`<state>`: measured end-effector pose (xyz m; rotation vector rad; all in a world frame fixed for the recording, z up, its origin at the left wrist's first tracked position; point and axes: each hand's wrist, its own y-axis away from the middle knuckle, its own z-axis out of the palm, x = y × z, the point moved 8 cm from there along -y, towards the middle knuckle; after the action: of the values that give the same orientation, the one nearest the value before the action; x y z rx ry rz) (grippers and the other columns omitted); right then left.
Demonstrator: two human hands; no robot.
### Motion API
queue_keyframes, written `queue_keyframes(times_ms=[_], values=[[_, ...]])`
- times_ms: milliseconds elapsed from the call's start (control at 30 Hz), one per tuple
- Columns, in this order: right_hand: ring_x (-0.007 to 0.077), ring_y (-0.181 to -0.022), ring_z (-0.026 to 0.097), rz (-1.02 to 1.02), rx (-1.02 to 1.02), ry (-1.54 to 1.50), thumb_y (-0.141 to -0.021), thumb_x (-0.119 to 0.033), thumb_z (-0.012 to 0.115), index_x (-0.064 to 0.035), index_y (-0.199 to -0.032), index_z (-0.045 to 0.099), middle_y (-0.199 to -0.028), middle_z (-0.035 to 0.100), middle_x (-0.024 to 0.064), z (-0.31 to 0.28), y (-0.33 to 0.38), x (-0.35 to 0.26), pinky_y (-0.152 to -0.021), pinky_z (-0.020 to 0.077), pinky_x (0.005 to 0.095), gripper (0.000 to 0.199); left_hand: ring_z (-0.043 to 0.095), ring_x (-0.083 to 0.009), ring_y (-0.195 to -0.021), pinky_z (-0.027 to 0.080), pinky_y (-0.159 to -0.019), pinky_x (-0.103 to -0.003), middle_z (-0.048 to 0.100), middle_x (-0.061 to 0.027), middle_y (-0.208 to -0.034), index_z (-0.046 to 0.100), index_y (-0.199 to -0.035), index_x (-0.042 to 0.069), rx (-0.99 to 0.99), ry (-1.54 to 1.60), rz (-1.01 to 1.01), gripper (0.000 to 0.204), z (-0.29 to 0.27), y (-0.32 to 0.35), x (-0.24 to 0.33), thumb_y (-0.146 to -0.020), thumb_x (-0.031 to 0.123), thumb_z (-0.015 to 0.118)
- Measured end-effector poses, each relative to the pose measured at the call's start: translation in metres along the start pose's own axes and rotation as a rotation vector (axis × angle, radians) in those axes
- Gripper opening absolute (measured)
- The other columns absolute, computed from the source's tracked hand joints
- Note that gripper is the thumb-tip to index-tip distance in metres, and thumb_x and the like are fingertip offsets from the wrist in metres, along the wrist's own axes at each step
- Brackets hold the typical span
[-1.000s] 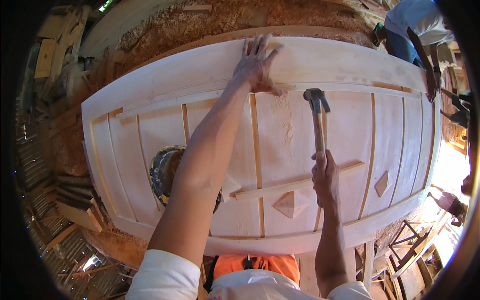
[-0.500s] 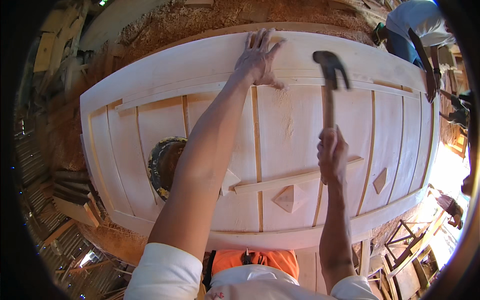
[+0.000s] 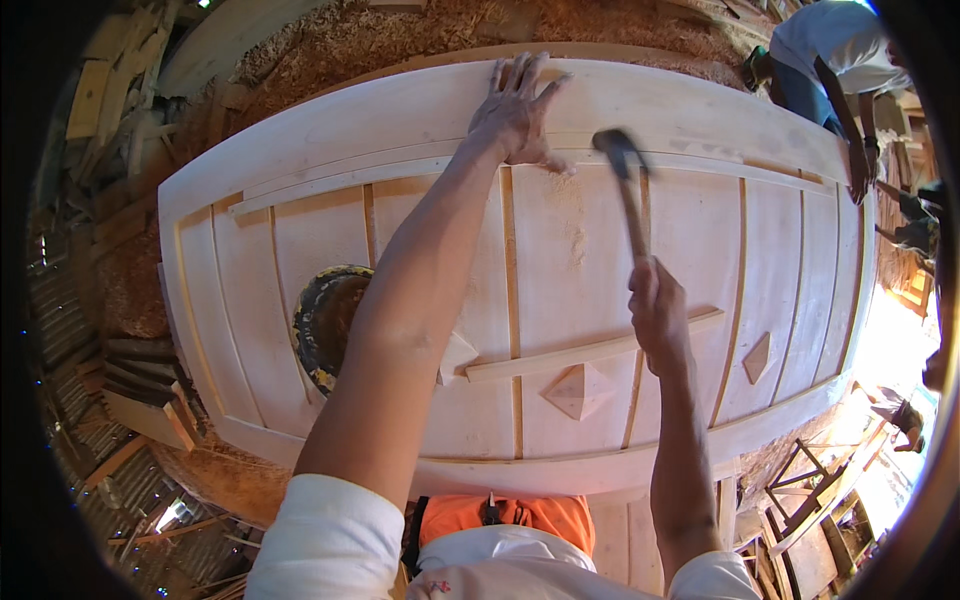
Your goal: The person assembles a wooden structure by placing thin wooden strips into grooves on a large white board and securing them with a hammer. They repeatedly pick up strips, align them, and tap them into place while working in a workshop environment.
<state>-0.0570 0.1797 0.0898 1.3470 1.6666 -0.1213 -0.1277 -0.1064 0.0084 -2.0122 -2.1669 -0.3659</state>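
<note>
A large pale wooden door panel point(image 3: 400, 95) lies flat in front of me, with upright grooves and a thin strip of moulding point(image 3: 330, 180) along its far side. My left hand point(image 3: 515, 115) rests on the far rail with fingers spread, its thumb near the moulding. My right hand point(image 3: 657, 302) grips a claw hammer point(image 3: 634, 210) by its wooden handle; the head, blurred by motion, is over the moulding, right of my left hand. Whether it touches the wood I cannot tell. A loose wooden strip point(image 3: 590, 358) lies across the near half, by a pyramid-shaped wooden block point(image 3: 578, 392).
A dark, paint-spotted round container point(image 3: 325, 325) sits on the panel, partly behind my left forearm. A diamond-shaped block point(image 3: 758, 360) lies to the right. Another person point(image 3: 835, 70) bends at the panel's far right corner. Wood shavings point(image 3: 330, 45) and scrap boards point(image 3: 150, 415) surround the panel.
The hammer head has swung left and slightly down, its handle now tilting leftward. My right hand has shifted slightly left; my left hand stays in place on the panel.
</note>
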Motion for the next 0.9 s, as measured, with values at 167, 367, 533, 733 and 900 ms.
queue_keyframes(times_ms=[167, 367, 533, 733, 900], values=[[0.0229, -0.059, 0.052, 0.187, 0.027, -0.068, -0.113, -0.042, 0.044, 0.0021, -0.088, 0.058, -0.068, 0.055, 0.0131, -0.002, -0.006, 0.019, -0.057, 0.0433, 0.0427, 0.053, 0.005, -0.0421, -0.161, 0.005, -0.132, -0.055, 0.005, -0.0216, -0.175, 0.021, -0.168, 0.023, -0.087, -0.032, -0.021, 0.143, 0.004, -0.001, -0.001, -0.054, 0.084, 0.083], [0.0187, -0.057, 0.051, 0.201, -0.049, 0.023, -0.112, -0.045, 0.045, 0.0007, -0.087, 0.058, -0.064, 0.051, 0.0089, -0.004, -0.001, 0.018, -0.055, 0.0427, 0.0397, 0.054, 0.004, -0.0415, -0.162, 0.004, -0.132, -0.055, 0.005, -0.0203, -0.175, 0.019, -0.168, 0.026, -0.018, -0.067, -0.024, 0.144, 0.001, 0.003, 0.002, -0.053, 0.084, 0.084], [0.0164, -0.053, 0.043, 0.14, 0.002, -0.131, -0.11, -0.053, 0.048, 0.0015, -0.088, 0.056, -0.062, 0.048, 0.0087, -0.009, 0.025, 0.038, -0.049, 0.0364, 0.0381, 0.059, 0.004, -0.0394, -0.162, 0.004, -0.132, -0.055, 0.009, -0.0196, -0.175, 0.024, -0.167, 0.026, 0.01, -0.025, -0.003, 0.143, -0.001, 0.001, -0.002, -0.051, 0.085, 0.084], [0.0178, -0.049, 0.044, 0.154, 0.121, 0.027, -0.101, -0.038, 0.071, -0.0006, -0.084, 0.056, -0.055, 0.047, 0.0089, -0.027, 0.079, 0.105, -0.049, 0.0376, 0.0395, 0.044, 0.01, -0.0309, -0.162, 0.01, -0.133, -0.052, 0.017, -0.0116, -0.174, 0.033, -0.164, 0.023, 0.13, 0.01, 0.026, 0.134, 0.002, 0.015, 0.002, -0.056, 0.086, 0.081], [0.0198, -0.05, 0.05, 0.154, 0.169, 0.128, -0.096, -0.029, 0.078, -0.0005, -0.084, 0.058, -0.058, 0.056, 0.0109, -0.061, 0.093, 0.133, -0.051, 0.0419, 0.0409, 0.036, 0.037, -0.0336, -0.152, 0.027, -0.126, -0.053, 0.045, -0.0157, -0.161, 0.046, -0.156, 0.011, 0.414, -0.085, -0.199, 0.103, -0.002, 0.119, -0.08, -0.079, 0.072, 0.077]])
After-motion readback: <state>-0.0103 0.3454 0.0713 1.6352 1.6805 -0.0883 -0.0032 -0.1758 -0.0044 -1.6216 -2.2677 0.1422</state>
